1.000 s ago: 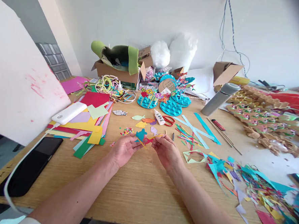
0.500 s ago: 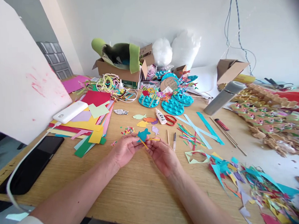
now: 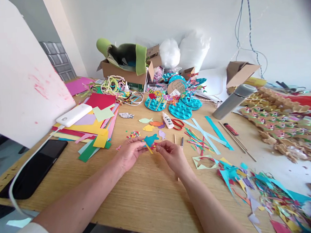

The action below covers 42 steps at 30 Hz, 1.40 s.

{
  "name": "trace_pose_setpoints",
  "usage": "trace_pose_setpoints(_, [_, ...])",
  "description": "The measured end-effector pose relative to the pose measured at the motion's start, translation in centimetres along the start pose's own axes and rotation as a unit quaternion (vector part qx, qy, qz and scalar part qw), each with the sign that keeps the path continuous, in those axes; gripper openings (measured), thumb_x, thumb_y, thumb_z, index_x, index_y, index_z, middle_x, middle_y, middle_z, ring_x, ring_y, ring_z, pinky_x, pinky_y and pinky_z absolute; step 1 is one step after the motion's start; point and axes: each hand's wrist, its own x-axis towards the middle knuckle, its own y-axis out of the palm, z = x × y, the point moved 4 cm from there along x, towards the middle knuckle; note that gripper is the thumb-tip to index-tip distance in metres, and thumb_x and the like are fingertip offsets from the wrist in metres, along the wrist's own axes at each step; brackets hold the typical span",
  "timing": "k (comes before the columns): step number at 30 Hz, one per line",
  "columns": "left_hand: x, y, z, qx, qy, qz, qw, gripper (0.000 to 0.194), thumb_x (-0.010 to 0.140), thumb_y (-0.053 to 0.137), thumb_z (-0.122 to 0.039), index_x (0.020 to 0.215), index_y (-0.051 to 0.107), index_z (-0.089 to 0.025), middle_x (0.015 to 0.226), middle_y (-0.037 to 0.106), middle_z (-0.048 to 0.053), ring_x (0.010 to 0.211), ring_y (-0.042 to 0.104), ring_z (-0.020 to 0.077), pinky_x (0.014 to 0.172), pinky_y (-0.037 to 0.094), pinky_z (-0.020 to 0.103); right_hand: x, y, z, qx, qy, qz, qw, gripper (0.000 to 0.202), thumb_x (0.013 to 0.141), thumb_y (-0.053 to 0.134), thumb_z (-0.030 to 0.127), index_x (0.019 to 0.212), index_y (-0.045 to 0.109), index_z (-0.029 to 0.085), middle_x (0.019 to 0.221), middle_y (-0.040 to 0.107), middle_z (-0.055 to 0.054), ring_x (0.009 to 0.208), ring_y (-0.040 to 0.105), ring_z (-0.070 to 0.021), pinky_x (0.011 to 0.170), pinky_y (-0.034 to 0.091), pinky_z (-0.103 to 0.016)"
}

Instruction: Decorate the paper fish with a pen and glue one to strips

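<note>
My left hand (image 3: 130,153) holds a blue paper fish (image 3: 151,139) upright by its left edge, fingers behind it. A narrow yellow paper strip (image 3: 149,148) slants down across the fish's lower left. My right hand (image 3: 172,156) is closed in a pinch close to the fish's lower right; a bit of red shows by the fingertips, and what they grip is too small to make out. Just beyond lie paper fish in green (image 3: 145,120), yellow (image 3: 147,128) and lilac (image 3: 162,134), with small confetti pieces (image 3: 133,134) beside them.
A glue bottle (image 3: 167,120) and red-handled scissors (image 3: 177,124) lie behind my hands. Coloured paper sheets (image 3: 99,118), a power bank (image 3: 73,115) and a phone (image 3: 33,169) are at left. Paper strips (image 3: 199,138), scraps (image 3: 233,175) and a grey flask (image 3: 233,101) are at right.
My right hand has turned over, its back now more upward, and pinches nearer the fish. The yellow strip piece at its fingertips no longer shows. My left hand keeps holding the fish.
</note>
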Motion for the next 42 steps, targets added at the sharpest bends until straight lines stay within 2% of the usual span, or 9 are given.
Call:
trace_pose_setpoints(6, [0.1,-0.1,-0.2,-0.003,0.001,-0.01,1.0,0.012,0.064,0.07,-0.006,0.073,0.067,-0.013,0.076,0.074,0.007,0.082,0.073,0.026,0.084,0.055,0.04,0.1,0.3,-1.1,-0.025,0.015,0.044,0.999,0.029,0.071,0.069,0.048,0.065,0.062,0.02,0.057,0.055,0.003,0.053,0.043,-0.0127,0.051,0.028,-0.026])
trace_pose_setpoints(9, [0.1,-0.3,-0.7,-0.004,0.008,-0.019,1.0,0.011,0.065,0.068,-0.007,0.075,0.067,-0.012,0.081,0.075,0.01,0.085,0.073,0.0262,0.085,0.055,0.04,0.2,0.1,-1.5,-0.035,0.016,0.042,0.998,0.028,0.073,0.068,0.047,0.066,0.06,0.021,0.056,0.052,0.004,0.053,0.04,-0.0124,0.051,0.027,-0.026])
trace_pose_setpoints(16, [0.4,-0.9,-0.6,0.012,0.022,-0.034,0.999,0.011,0.066,0.072,-0.009,0.076,0.068,-0.012,0.081,0.075,0.01,0.084,0.073,0.0254,0.084,0.056,0.039,-0.4,0.8,-0.1,0.023,-0.005,0.024,0.999,0.029,0.075,0.068,0.05,0.072,0.063,0.021,0.063,0.057,0.002,0.059,0.047,-0.0144,0.056,0.033,-0.027])
trace_pose_setpoints(23, [0.3,-0.5,0.5,0.031,0.035,-0.03,0.998,0.014,0.062,0.076,-0.013,0.075,0.072,-0.016,0.077,0.075,0.006,0.083,0.071,0.0244,0.084,0.055,0.038,-0.9,1.9,-0.3,0.082,0.029,0.006,0.996,0.036,0.068,0.073,0.055,0.073,0.066,0.02,0.066,0.061,0.0,0.06,0.048,-0.0146,0.057,0.034,-0.027])
trace_pose_setpoints(28, [0.0,-0.1,0.5,0.051,0.04,-0.015,0.998,0.014,0.059,0.077,-0.018,0.073,0.073,-0.016,0.077,0.075,0.004,0.077,0.07,0.0213,0.079,0.054,0.034,-0.8,2.0,-0.9,0.085,0.042,0.006,0.995,0.035,0.068,0.074,0.054,0.073,0.066,0.02,0.068,0.064,-0.001,0.062,0.05,-0.0152,0.058,0.034,-0.027])
trace_pose_setpoints(36, [-0.3,0.5,0.4,0.096,0.052,0.01,0.994,0.017,0.06,0.076,-0.025,0.073,0.075,-0.015,0.081,0.075,0.007,0.083,0.068,0.0231,0.08,0.053,0.034,-0.8,2.1,-1.1,0.085,0.038,0.006,0.996,0.031,0.07,0.074,0.049,0.071,0.066,0.02,0.067,0.065,-0.001,0.063,0.054,-0.0156,0.058,0.036,-0.028])
trace_pose_setpoints(42, [-0.3,0.5,0.3,0.117,0.068,0.01,0.991,0.021,0.059,0.078,-0.029,0.074,0.076,-0.015,0.082,0.074,0.006,0.086,0.067,0.0228,0.083,0.052,0.034,-0.8,1.9,-1.1,0.077,0.044,-0.01,0.996,0.032,0.071,0.074,0.049,0.076,0.068,0.018,0.07,0.067,-0.002,0.064,0.056,-0.0158,0.059,0.038,-0.028])
